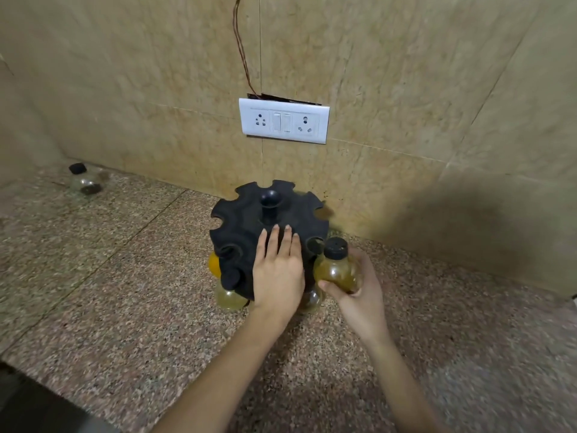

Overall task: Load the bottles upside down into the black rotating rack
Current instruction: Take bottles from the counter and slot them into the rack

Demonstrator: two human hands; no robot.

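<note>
Your left hand (278, 270) lies flat over the near top of the black round plastic rack (246, 220), blocking that part of the rim. Your right hand (359, 295) holds a black-capped yellow-filled plastic bottle (338, 270) just beside the rack's right edge. The centre knob post (270, 201) stands upright. Rear notches sit close to the beige tiled wall (156, 89); left notches face open speckled stone counter (109, 292). Hanging bottles (229, 298) crowd beneath the front rim.
</note>
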